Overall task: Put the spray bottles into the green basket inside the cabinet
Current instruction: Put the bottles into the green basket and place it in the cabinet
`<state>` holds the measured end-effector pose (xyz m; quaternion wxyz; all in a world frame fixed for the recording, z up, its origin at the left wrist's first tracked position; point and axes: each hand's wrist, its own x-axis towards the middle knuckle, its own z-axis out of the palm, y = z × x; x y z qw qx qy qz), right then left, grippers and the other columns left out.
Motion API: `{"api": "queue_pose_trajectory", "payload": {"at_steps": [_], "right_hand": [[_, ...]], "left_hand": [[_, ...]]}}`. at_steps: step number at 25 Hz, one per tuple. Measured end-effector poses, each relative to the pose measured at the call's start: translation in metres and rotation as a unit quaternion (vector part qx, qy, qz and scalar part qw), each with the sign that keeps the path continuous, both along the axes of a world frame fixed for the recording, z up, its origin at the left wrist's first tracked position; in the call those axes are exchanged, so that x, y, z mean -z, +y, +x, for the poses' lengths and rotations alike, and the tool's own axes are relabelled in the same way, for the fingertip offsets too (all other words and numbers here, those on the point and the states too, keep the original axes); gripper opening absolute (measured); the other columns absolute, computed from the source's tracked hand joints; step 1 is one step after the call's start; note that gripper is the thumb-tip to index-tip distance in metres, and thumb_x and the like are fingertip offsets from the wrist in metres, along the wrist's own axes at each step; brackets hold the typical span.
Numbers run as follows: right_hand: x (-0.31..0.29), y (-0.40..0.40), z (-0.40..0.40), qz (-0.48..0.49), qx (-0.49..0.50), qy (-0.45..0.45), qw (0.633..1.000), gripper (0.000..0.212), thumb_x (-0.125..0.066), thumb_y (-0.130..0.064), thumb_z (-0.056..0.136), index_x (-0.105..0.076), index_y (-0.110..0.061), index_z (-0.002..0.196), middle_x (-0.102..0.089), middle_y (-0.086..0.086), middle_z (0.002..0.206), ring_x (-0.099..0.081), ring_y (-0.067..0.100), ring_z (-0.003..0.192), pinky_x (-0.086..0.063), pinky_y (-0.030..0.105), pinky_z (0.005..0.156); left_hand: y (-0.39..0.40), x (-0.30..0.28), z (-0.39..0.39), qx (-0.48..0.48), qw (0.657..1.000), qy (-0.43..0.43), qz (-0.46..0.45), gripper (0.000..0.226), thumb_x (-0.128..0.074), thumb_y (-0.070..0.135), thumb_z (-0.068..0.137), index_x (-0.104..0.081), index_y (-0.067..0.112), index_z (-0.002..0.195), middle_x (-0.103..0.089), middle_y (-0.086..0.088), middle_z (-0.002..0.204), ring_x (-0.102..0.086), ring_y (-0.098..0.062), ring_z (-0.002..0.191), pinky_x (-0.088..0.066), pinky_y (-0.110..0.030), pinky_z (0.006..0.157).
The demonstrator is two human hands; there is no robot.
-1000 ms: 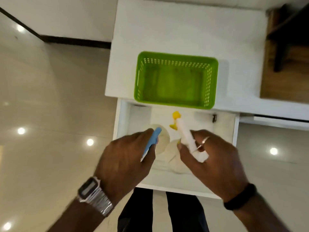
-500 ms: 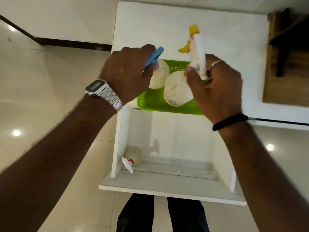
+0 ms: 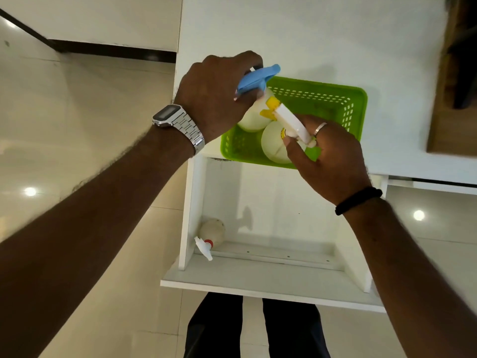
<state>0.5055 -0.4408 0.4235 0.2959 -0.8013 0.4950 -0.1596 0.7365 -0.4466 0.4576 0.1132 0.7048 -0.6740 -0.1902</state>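
A green basket (image 3: 356, 109) stands on top of the white cabinet (image 3: 309, 34). My left hand (image 3: 216, 91) grips the blue-headed spray bottle (image 3: 254, 112) by its trigger head, its white body inside the basket's left part. My right hand (image 3: 327, 153) holds the yellow-tipped spray bottle (image 3: 275, 146) by its white head, the round body low in the basket beside the first one. A third white spray bottle with a red collar (image 3: 213, 231) lies on its side in the open compartment below, at the left wall.
The cabinet's open compartment (image 3: 284, 215) sits below the basket, with a white shelf edge (image 3: 258, 288) nearest me. Glossy tiled floor (image 3: 77, 125) lies left. A wooden piece of furniture (image 3: 454, 86) stands at the right. My dark trouser legs (image 3: 214, 329) show below.
Both hands have carried the two bottles up from the compartment and lowered them into the basket. The yellow-tipped bottle has tilted and dropped lower than half a second ago.
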Motion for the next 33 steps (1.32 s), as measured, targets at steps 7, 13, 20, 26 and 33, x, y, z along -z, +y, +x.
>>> {"api": "queue_pose_trajectory", "payload": {"at_steps": [7,13,20,26,33], "right_hand": [[0.001,0.094,-0.025,-0.011,0.229,-0.128,0.965,0.017,-0.063,-0.032,0.096,-0.065,-0.032,0.112,-0.066,-0.02,0.109,-0.068,0.008,0.084,-0.053,0.024,0.068],[0.121,0.238,0.081,0.357,-0.017,0.101,0.928,0.042,-0.063,-0.029,0.092,-0.061,-0.02,0.133,-0.063,0.003,0.132,-0.064,0.026,0.117,-0.051,0.04,0.1],[0.208,0.272,0.111,0.405,-0.076,0.262,0.873,0.042,-0.045,-0.023,0.102,-0.05,-0.024,0.144,-0.048,0.006,0.146,-0.061,0.038,0.118,-0.05,0.044,0.098],[0.127,0.231,0.037,0.342,-0.003,0.176,0.923,0.042,-0.057,-0.018,0.095,-0.061,-0.027,0.136,-0.052,-0.006,0.152,-0.059,0.023,0.129,-0.043,0.032,0.108],[-0.082,0.15,-0.107,0.096,0.148,0.185,0.967,0.031,-0.06,-0.064,0.087,-0.062,-0.045,0.11,-0.067,-0.02,0.069,-0.065,-0.003,0.079,-0.044,0.01,0.059]], "left_hand": [[0.069,0.015,0.022,-0.079,0.982,0.122,-0.119,0.067,-0.066,0.037,0.092,-0.041,0.006,0.146,-0.039,0.008,0.145,-0.052,-0.017,0.131,-0.043,-0.02,0.102],[0.21,0.101,-0.011,-0.253,0.949,0.187,0.014,0.051,-0.057,0.01,0.097,-0.041,0.002,0.145,-0.046,-0.014,0.148,-0.051,-0.03,0.131,-0.047,-0.051,0.103],[0.338,0.156,-0.042,-0.269,0.928,0.12,0.229,0.055,-0.051,0.014,0.094,-0.04,0.013,0.147,-0.044,-0.009,0.153,-0.045,-0.028,0.138,-0.036,-0.038,0.111],[0.295,0.133,-0.036,-0.212,0.943,0.132,0.219,0.054,-0.05,0.019,0.098,-0.038,0.015,0.15,-0.039,-0.005,0.157,-0.04,-0.026,0.143,-0.039,-0.044,0.111],[0.16,0.072,-0.024,-0.183,0.97,0.158,0.023,0.053,-0.05,0.021,0.1,-0.038,0.006,0.15,-0.042,-0.011,0.155,-0.04,-0.027,0.144,-0.033,-0.041,0.119]]}}
